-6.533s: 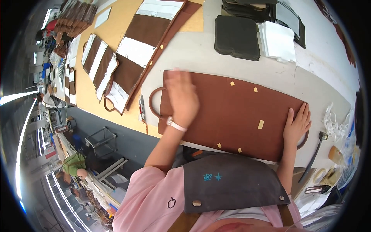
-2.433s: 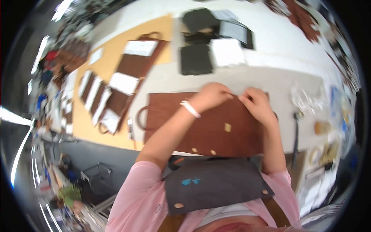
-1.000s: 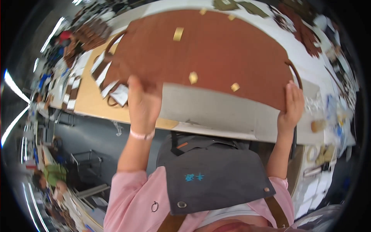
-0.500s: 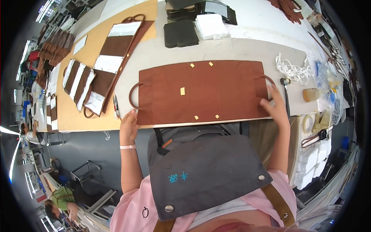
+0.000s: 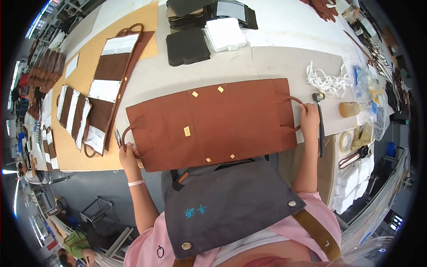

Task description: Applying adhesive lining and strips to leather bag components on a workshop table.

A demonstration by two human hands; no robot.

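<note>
A flat reddish-brown fabric bag (image 5: 244, 120) lies in front of me, tilted, its near edge reaching over the table edge. Small pale-yellow tabs (image 5: 187, 131) dot its upper face, and a looped handle sticks out at each end. My left hand (image 5: 129, 156) is closed on the left handle (image 5: 123, 135), beside the near left corner. At the other end, my right hand (image 5: 310, 121) has its fingers wrapped round the right handle (image 5: 294, 99). Just past that hand lies a hammer-like tool (image 5: 321, 127) with a dark handle.
Brown bags with white strips (image 5: 106, 71) lie on the left. Black folded pieces (image 5: 187, 46) and a white stack (image 5: 225, 34) sit at the back. White cords (image 5: 328, 80), an amber jar (image 5: 348, 109) and a tape roll (image 5: 345, 142) are on the right.
Both hands have closed on the handles; the right was spread beside its handle before. The bag has shifted left and toward me, its left end now lower.
</note>
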